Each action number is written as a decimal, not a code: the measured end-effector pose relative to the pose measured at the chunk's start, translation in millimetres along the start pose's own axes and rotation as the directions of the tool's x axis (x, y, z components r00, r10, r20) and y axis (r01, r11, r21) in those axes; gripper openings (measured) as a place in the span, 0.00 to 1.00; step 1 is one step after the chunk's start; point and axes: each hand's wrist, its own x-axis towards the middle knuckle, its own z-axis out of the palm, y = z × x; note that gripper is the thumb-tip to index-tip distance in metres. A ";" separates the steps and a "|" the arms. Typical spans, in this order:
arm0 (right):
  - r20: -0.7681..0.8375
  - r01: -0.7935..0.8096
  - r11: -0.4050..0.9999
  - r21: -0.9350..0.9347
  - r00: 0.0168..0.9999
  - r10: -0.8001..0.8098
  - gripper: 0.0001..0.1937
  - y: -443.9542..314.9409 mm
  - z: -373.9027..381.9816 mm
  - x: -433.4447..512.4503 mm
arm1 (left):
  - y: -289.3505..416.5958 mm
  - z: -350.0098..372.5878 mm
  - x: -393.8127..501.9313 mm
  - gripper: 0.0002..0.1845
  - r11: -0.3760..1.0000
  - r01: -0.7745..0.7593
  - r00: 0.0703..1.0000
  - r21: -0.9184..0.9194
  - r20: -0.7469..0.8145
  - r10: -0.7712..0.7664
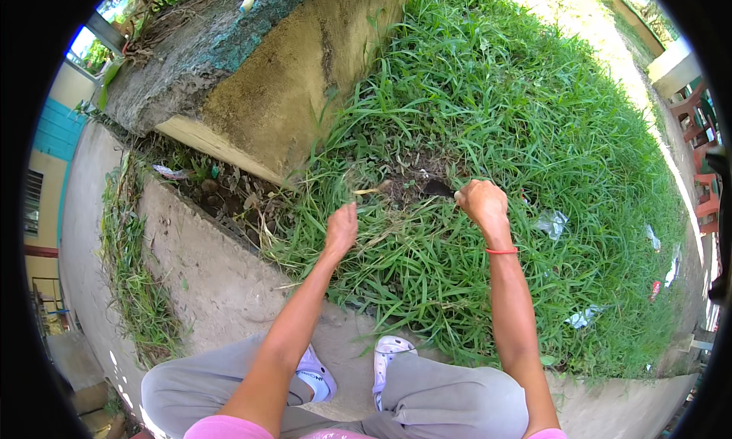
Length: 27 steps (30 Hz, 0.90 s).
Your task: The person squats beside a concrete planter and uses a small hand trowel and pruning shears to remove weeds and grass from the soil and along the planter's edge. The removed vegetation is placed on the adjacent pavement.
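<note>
My right hand [483, 204], with a red band at the wrist, is closed around the handle of a dark-bladed hand tool [438, 188]. Its blade points left over a small patch of bare soil [414, 179] among the green grass [434, 256]. Left of that patch, my left hand [342, 228] is held with fingers curled at a tuft of grass; blades fan out just above it, slightly blurred. Whether the fingers grip them cannot be told. A yellowish dry leaf or stalk [369, 191] lies between the hand and the soil. The tool's handle is hidden in my fist.
A mossy concrete block [274, 90] rises at upper left, beside a soil-filled gap. Pulled grass [140, 273] lies in a strip on the concrete path [211, 273]. Plastic litter [552, 224] is scattered in the grass at right. My feet in light clogs [392, 353] stand at the grass edge.
</note>
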 end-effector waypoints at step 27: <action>-0.286 0.215 0.941 0.263 0.949 -0.136 0.14 6.9 23.9 -52.4 | -21.8 50.1 126.2 0.11 0.771 -0.195 0.981 0.607 0.130 0.146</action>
